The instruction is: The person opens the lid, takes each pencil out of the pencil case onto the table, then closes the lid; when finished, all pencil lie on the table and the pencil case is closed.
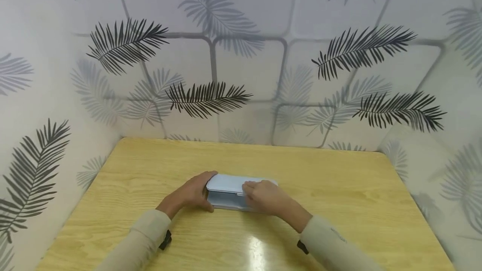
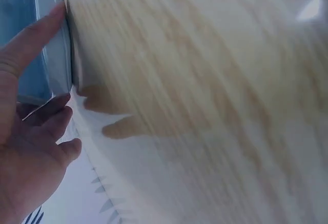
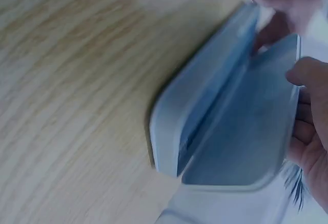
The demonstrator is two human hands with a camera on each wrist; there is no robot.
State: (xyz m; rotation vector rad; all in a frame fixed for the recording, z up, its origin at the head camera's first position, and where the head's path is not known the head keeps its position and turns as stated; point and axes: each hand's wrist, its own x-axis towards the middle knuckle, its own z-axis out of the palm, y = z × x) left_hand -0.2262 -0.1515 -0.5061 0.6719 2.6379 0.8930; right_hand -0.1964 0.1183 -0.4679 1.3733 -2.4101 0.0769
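A pale blue-white hinged case point(image 1: 226, 182) with rounded corners rests on the wooden table, its lid point(image 3: 246, 121) partly raised. My left hand point(image 1: 192, 191) grips the case's left end, thumb at the front corner and fingers toward the back. In the left wrist view that thumb lies against the front wall point(image 2: 56, 55) of the case. At the right side, my right hand point(image 1: 267, 198) pinches the lid's free edge, with the thumb point(image 3: 307, 73) on its inner face and the fingers behind. Dark shadow fills the gap between lid and base point(image 3: 197, 96), so the contents cannot be made out.
The table point(image 1: 331, 179) of yellowish wood extends around the case on all sides. Behind it and at both sides stand walls point(image 1: 248, 124) covered with a leaf pattern. Light glares off the tabletop near the front.
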